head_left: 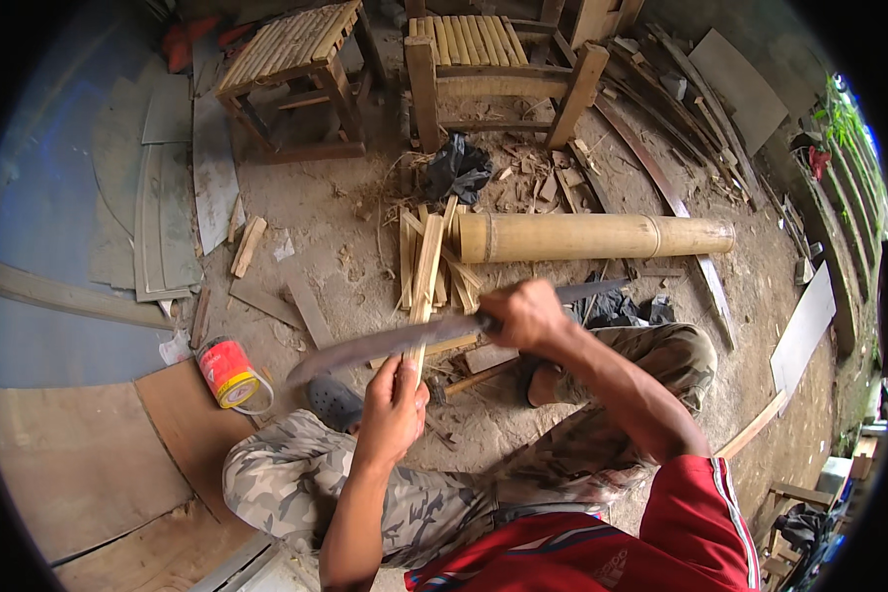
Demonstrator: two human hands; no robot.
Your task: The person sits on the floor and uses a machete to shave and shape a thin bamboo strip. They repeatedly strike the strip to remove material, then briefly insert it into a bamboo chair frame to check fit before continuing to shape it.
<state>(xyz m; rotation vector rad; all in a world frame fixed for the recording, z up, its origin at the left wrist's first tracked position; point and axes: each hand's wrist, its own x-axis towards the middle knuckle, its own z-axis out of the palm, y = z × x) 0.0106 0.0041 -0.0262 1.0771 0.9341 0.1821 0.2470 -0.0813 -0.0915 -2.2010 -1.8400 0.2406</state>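
My left hand [392, 409] is closed around the near end of a split bamboo strip [428, 261], which points away from me and tilts slightly right. In my right hand [526, 316] is the handle of a machete, gripped in a fist. The long dark machete blade [380, 342] reaches left and crosses the strip just beyond my left fingers. Whether its edge touches the strip or passes over it I cannot tell. Several more split bamboo pieces [407, 259] lie on the ground beyond, partly hidden behind the held strip.
A thick bamboo pole [602, 238] lies crosswise ahead. Behind it stand a slatted stool [291, 49] and a bamboo-seated chair [474, 44]. A red and yellow can [229, 372] is at left, near my knee. Black plastic bags [456, 168] and wood scraps [250, 247] litter the dirt floor.
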